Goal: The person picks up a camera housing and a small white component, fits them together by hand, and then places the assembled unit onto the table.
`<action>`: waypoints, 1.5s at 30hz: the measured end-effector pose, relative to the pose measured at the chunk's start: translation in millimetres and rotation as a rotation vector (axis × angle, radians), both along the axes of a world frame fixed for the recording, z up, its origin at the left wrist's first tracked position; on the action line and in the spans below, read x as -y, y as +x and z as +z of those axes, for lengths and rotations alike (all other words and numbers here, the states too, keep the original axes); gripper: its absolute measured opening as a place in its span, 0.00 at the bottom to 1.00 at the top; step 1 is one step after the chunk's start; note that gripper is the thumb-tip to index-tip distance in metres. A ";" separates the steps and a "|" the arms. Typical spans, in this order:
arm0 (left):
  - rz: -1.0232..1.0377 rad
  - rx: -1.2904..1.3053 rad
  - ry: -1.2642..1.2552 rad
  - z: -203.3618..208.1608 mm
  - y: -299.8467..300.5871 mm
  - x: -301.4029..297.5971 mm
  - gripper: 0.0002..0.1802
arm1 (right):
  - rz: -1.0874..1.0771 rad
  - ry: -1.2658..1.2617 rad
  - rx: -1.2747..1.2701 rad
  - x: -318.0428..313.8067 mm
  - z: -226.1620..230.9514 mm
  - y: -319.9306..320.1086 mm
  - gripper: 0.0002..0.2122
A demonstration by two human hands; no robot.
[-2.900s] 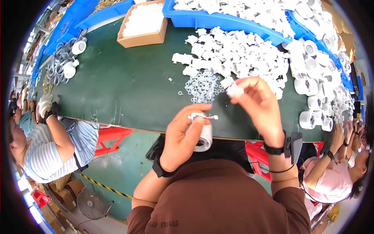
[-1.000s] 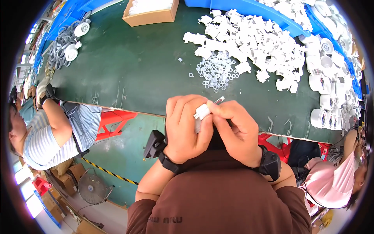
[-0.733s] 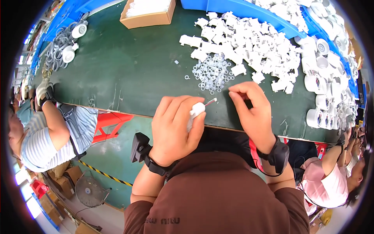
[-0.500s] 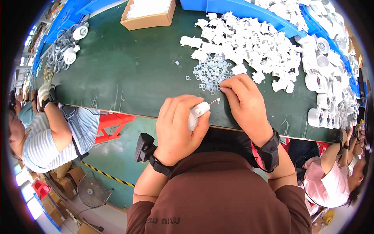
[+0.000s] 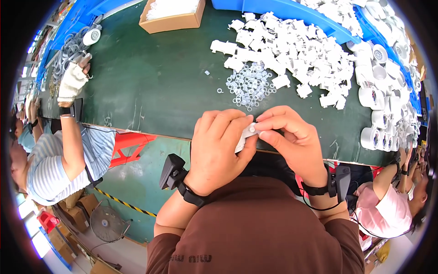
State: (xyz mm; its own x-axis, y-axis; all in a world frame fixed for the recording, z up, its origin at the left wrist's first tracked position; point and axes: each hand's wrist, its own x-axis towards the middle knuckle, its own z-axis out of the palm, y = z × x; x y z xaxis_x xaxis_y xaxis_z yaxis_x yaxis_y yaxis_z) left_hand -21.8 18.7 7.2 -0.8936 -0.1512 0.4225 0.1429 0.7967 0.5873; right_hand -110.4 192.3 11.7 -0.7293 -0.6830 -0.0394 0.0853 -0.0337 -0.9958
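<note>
My left hand point(image 5: 219, 146) is closed around a white plastic part point(image 5: 250, 131), whose rounded end shows between thumb and fingers; the rest of it is inside the hand. Against that end, my right hand point(image 5: 292, 139) has its thumb and fingers pinched together. Anything small between those fingertips is hidden. Just beyond both hands lies a pile of small clear rings point(image 5: 250, 86) on the green table. Behind the rings spreads a big heap of white plastic pieces point(image 5: 292, 50).
White round housings point(image 5: 381, 100) stand in rows at the right. A cardboard box point(image 5: 173, 23) and a blue bin point(image 5: 283, 18) are at the back. Grey rings point(image 5: 75, 48) lie far left, where a co-worker's gloved hand point(image 5: 73, 82) reaches. The table edge point(image 5: 173, 135) runs before me.
My right hand has come back from the edge of the ring pile to the white part in my left hand. The part's wire is no longer visible. The co-worker's gloved hand has moved up onto the table.
</note>
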 end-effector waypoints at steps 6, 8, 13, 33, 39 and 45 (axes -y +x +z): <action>0.002 -0.026 0.021 -4.3 -0.1 0.5 0.19 | 0.027 -0.014 0.338 10.5 8.8 -4.6 0.07; -0.011 -0.033 0.025 -5.4 -0.1 0.5 0.19 | 0.047 0.018 0.325 11.2 11.5 -6.8 0.06; -0.010 -0.056 0.008 -7.8 0.8 -0.7 0.20 | 0.068 0.037 0.256 14.1 4.9 -1.0 0.04; -0.104 -0.131 0.040 -12.0 -0.2 16.5 0.19 | 0.021 -0.096 0.475 17.4 -5.1 1.8 0.05; 0.303 -0.008 -0.577 6.0 8.1 89.9 0.34 | -0.212 0.099 -0.461 -13.9 -5.2 -2.3 0.06; 0.575 -0.092 -0.454 -15.1 20.5 110.8 0.35 | -0.854 1.104 -1.193 -149.7 14.6 -47.5 0.21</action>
State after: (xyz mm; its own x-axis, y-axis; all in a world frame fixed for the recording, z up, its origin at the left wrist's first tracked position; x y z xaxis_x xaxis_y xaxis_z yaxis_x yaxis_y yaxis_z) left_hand -1.3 -92.1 -7.9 -0.6839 -0.3771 0.6246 -0.3376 0.9225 0.1873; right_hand -157.9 342.0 26.3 -0.7956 -0.1796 0.5786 -0.2881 0.9523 -0.1005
